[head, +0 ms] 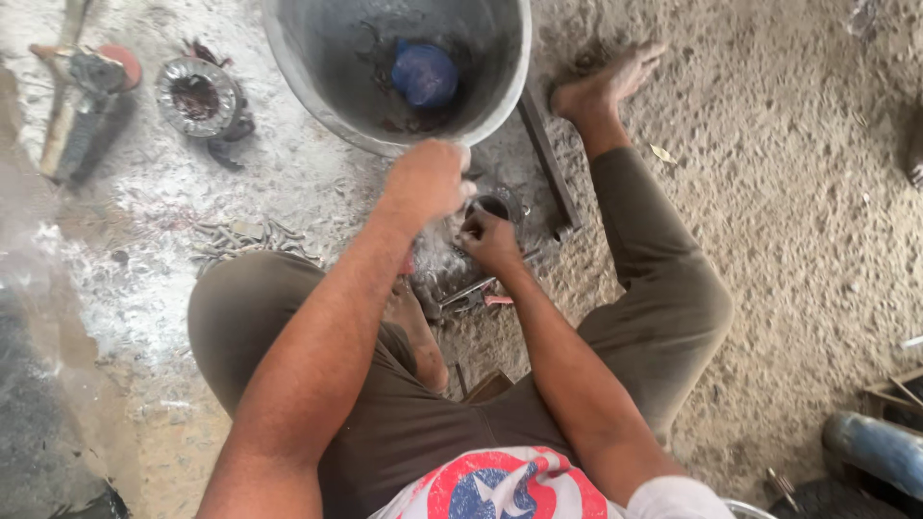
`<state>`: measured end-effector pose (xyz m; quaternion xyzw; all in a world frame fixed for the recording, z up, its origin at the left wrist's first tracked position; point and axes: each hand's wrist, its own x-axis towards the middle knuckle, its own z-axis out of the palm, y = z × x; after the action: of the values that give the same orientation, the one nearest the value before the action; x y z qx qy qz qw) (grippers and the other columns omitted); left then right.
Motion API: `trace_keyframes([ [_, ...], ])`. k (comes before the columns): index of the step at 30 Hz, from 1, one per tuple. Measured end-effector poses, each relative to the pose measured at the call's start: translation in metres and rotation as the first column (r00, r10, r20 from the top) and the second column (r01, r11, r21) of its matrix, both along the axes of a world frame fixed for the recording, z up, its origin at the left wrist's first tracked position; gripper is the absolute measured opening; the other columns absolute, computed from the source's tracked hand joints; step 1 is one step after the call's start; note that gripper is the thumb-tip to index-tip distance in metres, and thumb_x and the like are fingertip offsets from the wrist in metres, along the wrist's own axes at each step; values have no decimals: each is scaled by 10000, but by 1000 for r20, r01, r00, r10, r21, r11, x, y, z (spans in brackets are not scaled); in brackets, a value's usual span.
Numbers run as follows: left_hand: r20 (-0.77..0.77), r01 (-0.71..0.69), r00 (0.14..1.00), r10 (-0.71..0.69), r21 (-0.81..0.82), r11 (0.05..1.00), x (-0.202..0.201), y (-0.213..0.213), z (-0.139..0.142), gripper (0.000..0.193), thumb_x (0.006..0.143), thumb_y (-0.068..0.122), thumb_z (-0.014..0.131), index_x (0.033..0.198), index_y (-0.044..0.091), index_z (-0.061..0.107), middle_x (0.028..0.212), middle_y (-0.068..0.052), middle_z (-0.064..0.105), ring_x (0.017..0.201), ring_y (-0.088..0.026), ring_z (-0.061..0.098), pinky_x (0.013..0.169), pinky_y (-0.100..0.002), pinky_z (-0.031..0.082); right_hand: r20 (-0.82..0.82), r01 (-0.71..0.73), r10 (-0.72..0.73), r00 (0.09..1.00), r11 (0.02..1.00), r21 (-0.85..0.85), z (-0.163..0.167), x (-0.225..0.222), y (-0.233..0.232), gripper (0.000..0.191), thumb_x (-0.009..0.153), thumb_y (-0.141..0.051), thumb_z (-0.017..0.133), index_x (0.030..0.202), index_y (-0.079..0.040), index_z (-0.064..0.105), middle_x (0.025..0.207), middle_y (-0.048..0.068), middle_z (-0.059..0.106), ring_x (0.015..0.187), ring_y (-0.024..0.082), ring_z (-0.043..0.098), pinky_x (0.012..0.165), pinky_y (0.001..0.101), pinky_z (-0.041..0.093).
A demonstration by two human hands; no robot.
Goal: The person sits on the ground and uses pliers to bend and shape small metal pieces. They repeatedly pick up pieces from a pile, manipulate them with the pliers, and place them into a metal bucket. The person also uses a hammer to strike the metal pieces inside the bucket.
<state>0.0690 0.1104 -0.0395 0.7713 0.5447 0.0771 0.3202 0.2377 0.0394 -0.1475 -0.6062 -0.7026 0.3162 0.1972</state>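
The left hand (428, 180) is raised, curled into a loose fist. The right hand (488, 240) sits lower, fingers bent inward. Both forearms stretch forward between bent knees.

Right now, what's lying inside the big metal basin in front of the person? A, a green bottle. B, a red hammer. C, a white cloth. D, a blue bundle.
D: a rounded blue bundle lies on the bottom of the grey basin, just beyond the raised left hand.
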Motion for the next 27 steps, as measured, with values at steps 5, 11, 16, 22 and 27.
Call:
trace_keyframes([
  [5, -201, 10, 979, -25, -76, 997, -6, -3, -21, 177, 805, 156, 743, 943, 49, 774, 1017, -222, 737, 978, -394, 718, 842, -515, 574, -238, 64, -59, 969, 998, 13, 68, 10, 27, 142, 879, -29, 769, 1018, -47, 746, 895, 62, 741, 784, 103, 658, 718, 287, 559],
  [11, -189, -8, 982, -21, -150, 989, -15, -9, -24, 201, 778, 123, 719, 960, 61, 778, 1022, -215, 740, 985, -385, 720, 869, -493, 575, -361, -27, 118, 925, 969, 247, 173, 21, 39, 189, 990, -11, 746, 1162, -4, 669, 1050, 41, 727, 913, 63, 679, 811, 241, 586],
  [16, -107, -128, 987, 124, -39, 991, -21, -5, -1, 302, 800, 264, 807, 995, 51, 717, 999, -202, 732, 961, -394, 707, 830, -504, 567, -128, -103, 109, 986, 994, 48, 183, 62, -5, 64, 987, -24, 718, 1034, 5, 686, 932, 87, 727, 798, 119, 713, 698, 279, 581],
  [22, -48, -135, 988, 149, 222, 966, -24, -2, 3, 316, 864, 332, 830, 961, 59, 705, 880, -120, 740, 844, -303, 718, 752, -465, 561, 78, -179, 183, 980, 982, -61, 120, 86, -56, 105, 905, -81, 775, 966, -7, 730, 898, 109, 744, 800, 173, 728, 740, 334, 598],
  [27, -16, -177, 983, 185, 220, 959, -30, -6, 8, 324, 918, 376, 791, 1058, 91, 728, 865, -57, 738, 784, -186, 705, 720, -381, 555, -142, -122, 115, 983, 991, -48, 105, 90, -32, 161, 949, -103, 774, 1040, 14, 711, 967, 120, 742, 836, 180, 722, 724, 329, 591],
])
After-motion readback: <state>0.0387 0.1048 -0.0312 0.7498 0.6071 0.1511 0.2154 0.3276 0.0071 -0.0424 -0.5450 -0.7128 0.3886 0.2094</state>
